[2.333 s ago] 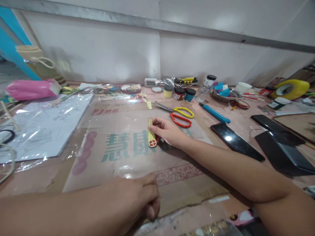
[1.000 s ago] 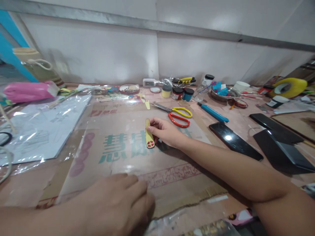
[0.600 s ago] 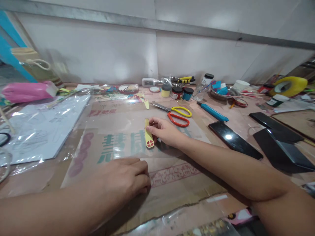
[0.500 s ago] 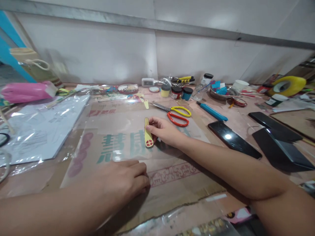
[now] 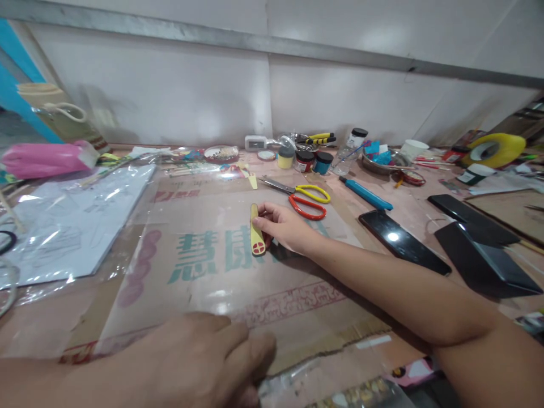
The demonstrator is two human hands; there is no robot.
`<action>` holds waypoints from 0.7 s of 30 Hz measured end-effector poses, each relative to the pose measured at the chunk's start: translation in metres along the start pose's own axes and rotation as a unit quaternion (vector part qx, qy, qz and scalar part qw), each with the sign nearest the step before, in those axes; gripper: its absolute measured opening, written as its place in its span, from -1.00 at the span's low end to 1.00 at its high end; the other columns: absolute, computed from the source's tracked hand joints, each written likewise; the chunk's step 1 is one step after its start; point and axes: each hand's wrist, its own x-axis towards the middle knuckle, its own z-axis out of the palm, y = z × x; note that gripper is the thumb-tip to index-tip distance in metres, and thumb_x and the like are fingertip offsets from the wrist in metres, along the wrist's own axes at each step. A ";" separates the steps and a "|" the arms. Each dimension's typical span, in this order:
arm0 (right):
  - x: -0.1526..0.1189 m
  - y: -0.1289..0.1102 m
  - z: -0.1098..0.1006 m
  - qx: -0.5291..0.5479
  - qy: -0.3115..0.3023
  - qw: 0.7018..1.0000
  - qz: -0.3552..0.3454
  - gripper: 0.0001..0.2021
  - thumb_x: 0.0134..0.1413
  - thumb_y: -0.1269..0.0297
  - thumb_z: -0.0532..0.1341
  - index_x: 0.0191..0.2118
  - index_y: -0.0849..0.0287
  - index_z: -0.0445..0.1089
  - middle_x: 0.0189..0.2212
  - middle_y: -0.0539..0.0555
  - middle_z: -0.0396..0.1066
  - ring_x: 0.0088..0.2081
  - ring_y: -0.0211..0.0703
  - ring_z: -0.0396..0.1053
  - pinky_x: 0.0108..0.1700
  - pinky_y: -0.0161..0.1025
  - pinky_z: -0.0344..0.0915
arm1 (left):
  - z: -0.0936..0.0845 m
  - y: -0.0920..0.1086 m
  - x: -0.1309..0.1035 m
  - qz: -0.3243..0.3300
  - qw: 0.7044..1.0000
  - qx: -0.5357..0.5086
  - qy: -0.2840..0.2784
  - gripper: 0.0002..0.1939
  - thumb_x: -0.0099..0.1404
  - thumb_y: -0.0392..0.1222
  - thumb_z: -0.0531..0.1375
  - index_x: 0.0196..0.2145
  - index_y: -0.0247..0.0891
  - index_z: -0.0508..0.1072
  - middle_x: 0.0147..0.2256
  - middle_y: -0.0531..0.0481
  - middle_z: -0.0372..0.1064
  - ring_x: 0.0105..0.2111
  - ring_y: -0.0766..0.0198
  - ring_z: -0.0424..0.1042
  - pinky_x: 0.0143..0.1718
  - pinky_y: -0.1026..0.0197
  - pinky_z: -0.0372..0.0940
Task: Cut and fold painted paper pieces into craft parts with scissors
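One yellow strip [image 5: 256,233] is pinched by right hand [image 5: 284,225].

The left hand [image 5: 208,357] and right hand [image 5: 284,224] are seen bare, with slender forearms [image 5: 374,277] uncovered and short fingers rounded at the tips.

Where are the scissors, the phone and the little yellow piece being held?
Scissors [image 5: 310,208]: head view, on the red handle.
Phone [image 5: 402,239]: head view, on its dark screen.
Yellow piece [image 5: 255,234]: head view, on its body.

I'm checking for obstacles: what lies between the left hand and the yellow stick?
Only the printed plastic sheet lies between the left hand and yellow stick, in the head view.
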 end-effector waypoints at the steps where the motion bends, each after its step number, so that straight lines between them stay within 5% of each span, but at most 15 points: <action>1: 0.000 0.000 0.000 -0.001 0.000 1.000 0.000 -0.83 0.29 0.53 0.14 -0.32 0.15 0.26 -0.66 -0.17 0.39 -0.68 -0.34 0.40 -0.65 -0.50 0.34 | -0.008 0.003 0.002 -0.029 0.999 0.034 -0.012 -0.58 0.38 -0.27 0.14 0.18 -0.22 0.40 -0.17 -0.16 0.61 -0.36 0.10 0.58 -0.42 0.20 0.34; 5: 0.001 0.001 0.000 -0.004 0.000 1.000 0.002 -0.85 0.28 0.51 0.15 -0.32 0.16 0.26 -0.65 -0.16 0.40 -0.67 -0.33 0.40 -0.65 -0.48 0.34 | -0.016 0.009 0.004 -0.054 0.989 0.109 -0.079 -0.36 0.33 -0.30 0.15 0.35 -0.14 0.23 -0.23 -0.20 0.61 -0.45 -0.04 0.59 -0.55 0.14 0.29; 14: -0.001 0.000 -0.001 -0.014 0.003 1.000 -0.002 -0.87 0.28 0.50 0.16 -0.30 0.15 0.28 -0.63 -0.14 0.41 -0.67 -0.31 0.40 -0.64 -0.45 0.35 | -0.024 0.014 0.009 -0.045 0.997 0.014 -0.058 -0.67 0.28 -0.43 0.12 -0.06 -0.17 0.48 -0.24 -0.07 0.59 -0.36 0.09 0.59 -0.45 0.21 0.24; 21: 0.000 0.002 -0.002 -0.015 -0.001 1.000 -0.003 -0.89 0.26 0.43 0.22 -0.29 0.15 0.28 -0.61 -0.14 0.40 -0.65 -0.32 0.40 -0.62 -0.46 0.35 | -0.028 0.011 0.010 -0.044 0.997 0.012 -0.064 -0.64 0.24 -0.43 0.16 -0.04 -0.16 0.47 -0.25 -0.05 0.59 -0.35 0.09 0.59 -0.44 0.22 0.22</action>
